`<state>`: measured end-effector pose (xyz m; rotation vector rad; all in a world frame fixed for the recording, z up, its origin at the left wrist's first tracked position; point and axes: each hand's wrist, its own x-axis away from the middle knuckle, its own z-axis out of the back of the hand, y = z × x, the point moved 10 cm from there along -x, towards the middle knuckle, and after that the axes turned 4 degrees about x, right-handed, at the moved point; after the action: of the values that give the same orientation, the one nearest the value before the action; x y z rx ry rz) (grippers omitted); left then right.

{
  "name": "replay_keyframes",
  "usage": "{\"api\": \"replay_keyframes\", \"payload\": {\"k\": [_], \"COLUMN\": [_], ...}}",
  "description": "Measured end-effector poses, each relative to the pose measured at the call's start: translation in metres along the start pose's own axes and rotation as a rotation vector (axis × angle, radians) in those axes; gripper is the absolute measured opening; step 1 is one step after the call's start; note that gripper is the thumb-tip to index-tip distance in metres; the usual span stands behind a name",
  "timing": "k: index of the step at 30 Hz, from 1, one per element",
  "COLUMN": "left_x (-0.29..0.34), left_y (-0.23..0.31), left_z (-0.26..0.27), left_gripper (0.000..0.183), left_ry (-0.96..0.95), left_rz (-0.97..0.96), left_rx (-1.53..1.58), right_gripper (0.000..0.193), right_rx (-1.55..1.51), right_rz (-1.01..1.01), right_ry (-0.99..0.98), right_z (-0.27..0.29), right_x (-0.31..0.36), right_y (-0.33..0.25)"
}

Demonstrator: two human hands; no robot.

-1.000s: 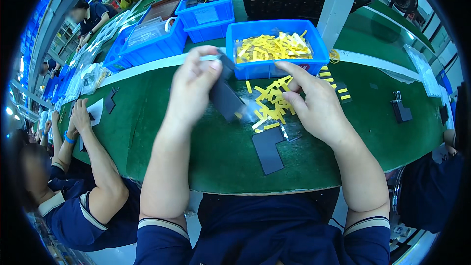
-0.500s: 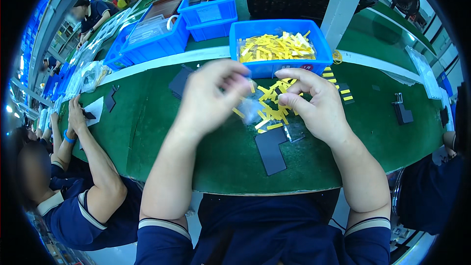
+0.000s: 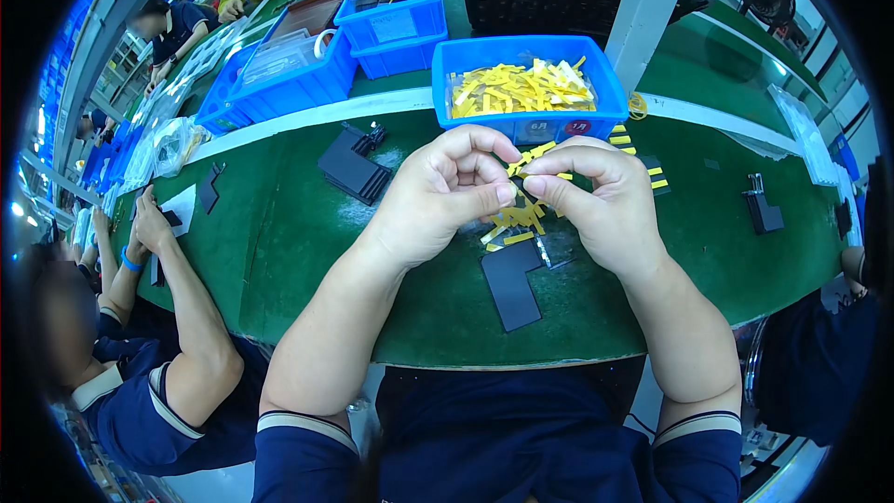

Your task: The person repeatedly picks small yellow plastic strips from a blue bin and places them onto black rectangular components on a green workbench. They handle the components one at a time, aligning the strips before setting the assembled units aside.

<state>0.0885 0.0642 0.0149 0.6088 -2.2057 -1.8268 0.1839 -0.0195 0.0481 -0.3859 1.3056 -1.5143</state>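
Fingertips of the left hand (image 3: pixel 447 191) and right hand (image 3: pixel 596 200) are being pinched narrowly on a yellow strip (image 3: pixel 518 170); slackened pressure would likely drop it among the loose strips (image 3: pixel 514 220).

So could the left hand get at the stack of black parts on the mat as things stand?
Probably yes. The stack lies uncovered on the green mat, just left of the left hand, nothing between them; that hand is pinching a small yellow strip, though.

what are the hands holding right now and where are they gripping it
Both hands, left hand and right hand, pinch a small yellow strip between their fingertips, at its ends; the exact grip is too small to tell.
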Motion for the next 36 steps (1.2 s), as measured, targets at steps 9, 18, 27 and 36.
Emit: {"api": "replay_keyframes", "payload": {"k": [9,18,27,36], "left_x": [0.0,0.017,0.041,0.036], "left_y": [-0.012,0.026,-0.007,-0.012], "left_z": [0.024,-0.001,-0.079,-0.063], "left_gripper": [0.024,0.028,0.071,0.055], "left_ry": [0.063,0.244,-0.225,-0.196], "left_rz": [0.151,-0.213,-0.1,-0.093], "left_rx": [-0.338,-1.473,-1.529,-1.382], "right_gripper": [0.012,0.011,0.01,0.01], "right_rx": [-0.227,0.146,0.3,0.232], "right_rz": [-0.075,0.063,0.222,0.265], "right_ry": [0.107,0.098,0.099,0.15], "right_z": [0.017,0.02,0.013,0.017], "right_x": [-0.004,-0.004,-0.001,0.001], "right_y": [0.016,-0.008,-0.027,-0.03]}}
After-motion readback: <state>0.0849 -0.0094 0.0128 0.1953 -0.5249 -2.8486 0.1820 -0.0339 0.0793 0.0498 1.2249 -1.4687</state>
